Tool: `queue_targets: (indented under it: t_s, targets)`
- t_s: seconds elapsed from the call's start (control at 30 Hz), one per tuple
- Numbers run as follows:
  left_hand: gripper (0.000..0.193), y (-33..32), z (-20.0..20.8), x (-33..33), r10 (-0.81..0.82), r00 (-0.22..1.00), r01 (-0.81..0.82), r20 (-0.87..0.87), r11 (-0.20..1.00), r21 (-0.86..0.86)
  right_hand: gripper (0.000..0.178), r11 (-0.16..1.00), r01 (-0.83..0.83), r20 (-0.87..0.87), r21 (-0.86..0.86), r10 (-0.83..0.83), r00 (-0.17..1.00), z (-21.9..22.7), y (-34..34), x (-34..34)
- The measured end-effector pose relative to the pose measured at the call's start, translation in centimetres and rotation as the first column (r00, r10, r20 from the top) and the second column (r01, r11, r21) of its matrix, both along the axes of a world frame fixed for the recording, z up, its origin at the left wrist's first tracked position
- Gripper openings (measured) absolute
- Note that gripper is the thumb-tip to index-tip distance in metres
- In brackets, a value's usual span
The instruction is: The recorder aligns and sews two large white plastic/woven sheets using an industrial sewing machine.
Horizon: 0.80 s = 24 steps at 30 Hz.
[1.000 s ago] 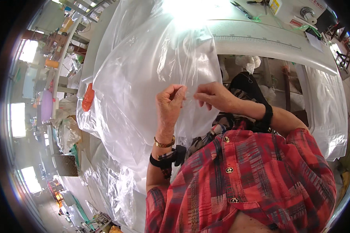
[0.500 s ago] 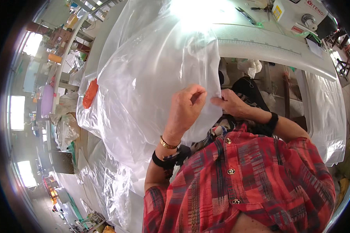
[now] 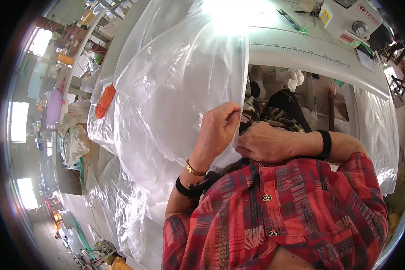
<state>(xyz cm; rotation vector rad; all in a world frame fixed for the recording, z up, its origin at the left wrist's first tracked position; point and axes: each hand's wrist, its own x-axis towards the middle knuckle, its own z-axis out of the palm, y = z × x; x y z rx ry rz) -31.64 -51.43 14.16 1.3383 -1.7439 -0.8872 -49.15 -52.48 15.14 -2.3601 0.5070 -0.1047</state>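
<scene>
A large sheet of clear plastic film (image 3: pixel 166 85) drapes off the table over my lap and down to the left. My left hand (image 3: pixel 219 130) pinches the film close to its right edge. Just right of it and lower, my right hand (image 3: pixel 265 141) is curled with its fingers closed at the same edge, near my shirt front. Between the hands the edge runs fairly straight up toward the bright light on the table. The right fingertips are partly hidden behind the knuckles.
The white table (image 3: pixel 301 51) has a ruler scale along its front edge. A white sewing machine (image 3: pixel 350 20) stands at the far right, with snips (image 3: pixel 289 19) to its left. An orange bundle (image 3: pixel 105 101) lies at the left. More folded plastic film (image 3: pixel 375 130) hangs at the right.
My right hand has moved down toward my body along the film's edge. That edge now hangs straighter and further left. My left hand has stayed nearly in place.
</scene>
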Motion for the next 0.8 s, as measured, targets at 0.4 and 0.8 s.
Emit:
queue_targets:
  t_s: [0.4,0.8]
  targets:
    - [0.01,1.0,2.0,1.3,0.129,0.98,-0.114,-0.153,0.988,0.101,0.014,0.795,0.321,0.288,0.516,-0.513,0.809,-5.8,-4.9,1.5]
    - [0.012,1.1,1.3,0.3,0.127,0.962,-0.064,0.241,0.965,-0.255,0.026,0.958,-0.126,0.216,-0.258,0.184,0.959,-5.1,-8.4,3.3]
